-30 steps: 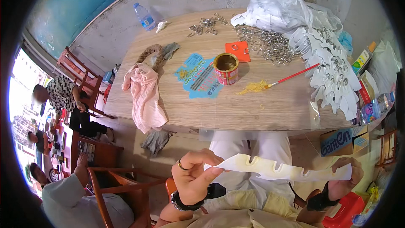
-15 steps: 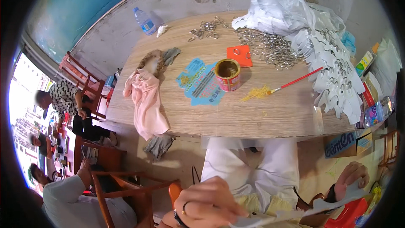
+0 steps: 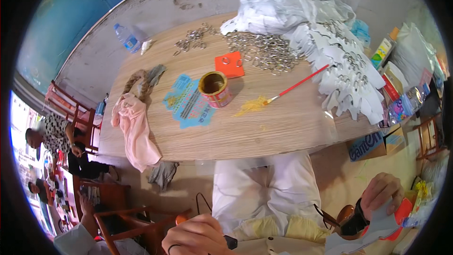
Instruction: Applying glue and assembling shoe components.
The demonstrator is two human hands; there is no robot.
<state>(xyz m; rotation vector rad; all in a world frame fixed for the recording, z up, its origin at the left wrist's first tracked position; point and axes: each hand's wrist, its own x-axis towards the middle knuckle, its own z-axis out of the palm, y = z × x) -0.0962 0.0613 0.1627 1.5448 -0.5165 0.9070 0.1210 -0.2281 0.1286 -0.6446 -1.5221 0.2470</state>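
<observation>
Below the bench [image 3: 188, 141], right hand [image 3: 383, 192] pinches white strip [image 3: 377, 226]; left hand [image 3: 196, 236] curls, hold unclear; ringed strips [image 3: 373, 95] heaped, loose rings [image 3: 264, 49] left.

"What's the table top [image 3: 283, 130] like?"
"Smooth, matt wood grain. The rings [image 3: 264, 49] on it are shiny metal."
"And the white strip [image 3: 380, 225]?"
"Matt and smooth; paper or cloth, I can't tell."
"The bag [image 3: 271, 9]?"
"Thin, crinkled, glossy plastic. The pink cloth [image 3: 134, 125] looks creased and matt, the wall [image 3: 207, 2] rough."

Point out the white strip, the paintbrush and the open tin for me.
White strip [image 3: 377, 229]: head view, its flat surface.
Paintbrush [image 3: 298, 83]: head view, red handle.
Open tin [image 3: 219, 98]: head view, outer wall.
</observation>
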